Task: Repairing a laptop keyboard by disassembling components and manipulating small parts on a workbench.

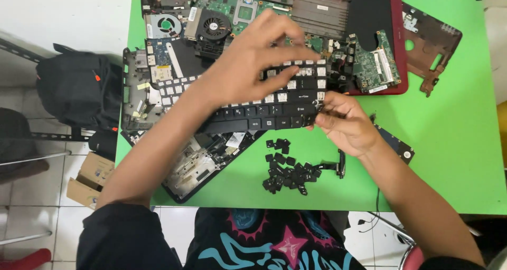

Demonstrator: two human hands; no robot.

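Note:
A black laptop keyboard (264, 114) with many keycaps gone, showing white switch pads, is held above the green table (454, 143). My left hand (253, 58) lies over its top, fingers spread on the upper right rows. My right hand (346, 124) grips the keyboard's right edge, fingertips pinched at a key there. Below the keyboard, a heap of several loose black keycaps (288, 172) lies on the table beside a small black hinge piece (340, 164).
Opened laptop parts fill the table's far side: a green motherboard with fan (216, 24), a red laptop base (393, 43), a dark red bracket (430, 43), a black chassis (153, 90). A black backpack (76, 87) and cardboard boxes (90, 177) sit on the floor at left.

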